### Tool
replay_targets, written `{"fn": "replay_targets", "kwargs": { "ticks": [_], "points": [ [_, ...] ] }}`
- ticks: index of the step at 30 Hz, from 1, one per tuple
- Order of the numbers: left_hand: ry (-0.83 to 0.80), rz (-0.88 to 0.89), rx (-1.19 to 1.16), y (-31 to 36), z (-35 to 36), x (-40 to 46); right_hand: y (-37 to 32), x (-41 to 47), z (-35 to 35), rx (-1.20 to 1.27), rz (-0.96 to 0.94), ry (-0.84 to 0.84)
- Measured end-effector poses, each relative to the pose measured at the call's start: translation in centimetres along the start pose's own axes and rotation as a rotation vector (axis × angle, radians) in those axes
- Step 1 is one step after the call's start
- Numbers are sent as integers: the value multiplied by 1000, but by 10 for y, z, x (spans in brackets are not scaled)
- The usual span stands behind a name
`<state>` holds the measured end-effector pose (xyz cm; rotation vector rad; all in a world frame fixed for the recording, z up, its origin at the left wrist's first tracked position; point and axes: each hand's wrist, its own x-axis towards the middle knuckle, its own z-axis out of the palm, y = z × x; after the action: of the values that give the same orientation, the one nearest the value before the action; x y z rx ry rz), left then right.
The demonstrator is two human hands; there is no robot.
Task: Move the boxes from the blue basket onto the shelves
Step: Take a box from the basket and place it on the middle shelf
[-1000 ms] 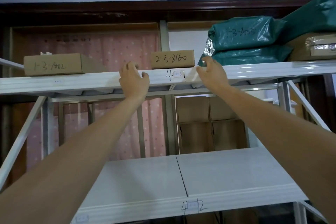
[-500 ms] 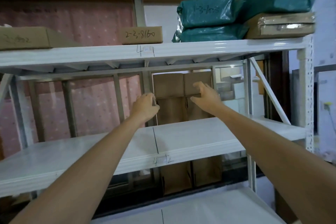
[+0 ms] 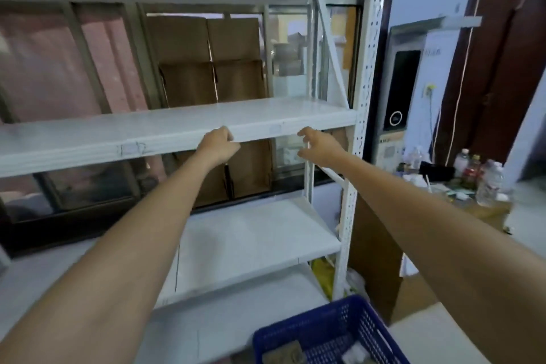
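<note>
Blue basket (image 3: 331, 334) sits at bottom of head view, low right of the white shelf unit (image 3: 359, 115), with a brownish box (image 3: 282, 355) and a pale packet (image 3: 354, 353) inside, both blurred. Both arms are out in front at middle-shelf height and carry nothing. Left hand (image 3: 218, 146): fingers curled loosely in, back of hand to camera, seen against the front edge of the middle shelf (image 3: 177, 130); contact can't be told, nothing gripped. Right hand (image 3: 319, 146): fingers spread and relaxed, apart, empty, just left of the post. Step in hand looks like reaching down for the next box. To do it well: bring both hands down to the basket, take one box by its two short sides, lift straight over the rim, keep written label facing out. Lower shelf (image 3: 254, 233) is nearest.
</note>
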<state>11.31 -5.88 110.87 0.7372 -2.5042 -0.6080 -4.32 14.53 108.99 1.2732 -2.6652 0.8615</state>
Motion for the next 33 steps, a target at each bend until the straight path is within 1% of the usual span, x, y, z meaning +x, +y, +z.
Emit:
{"fn": "replay_targets", "kwargs": {
  "ticks": [4, 7, 11, 14, 18, 23, 27, 31, 33],
  "points": [
    [-106, -52, -1, 12, 74, -26, 60, -26, 27, 24, 61, -76],
    [-192, -88, 12, 8, 131, -39, 98, -32, 57, 29, 95, -132],
    [-336, -148, 38, -18, 211, -42, 146, -37, 109, 38, 167, -261],
    [-396, -202, 36, -42, 261, -33, 181, -36, 152, 41, 206, -347],
    [-479, -289, 38, -71, 316, -32, 223, -37, 204, 48, 270, -427],
    [-616, -387, 52, -97, 370, -56, 267, -46, 252, 18, 301, -546],
    [-640, -495, 41, -107, 405, -68, 300, -48, 278, -28, 288, -596],
    [-629, -607, 10, -128, 456, -88, 344, -52, 315, 36, 280, -715],
    [-640, -631, 11, -145, 488, -101, 371, -59, 344, 61, 284, -749]
  ]
}}
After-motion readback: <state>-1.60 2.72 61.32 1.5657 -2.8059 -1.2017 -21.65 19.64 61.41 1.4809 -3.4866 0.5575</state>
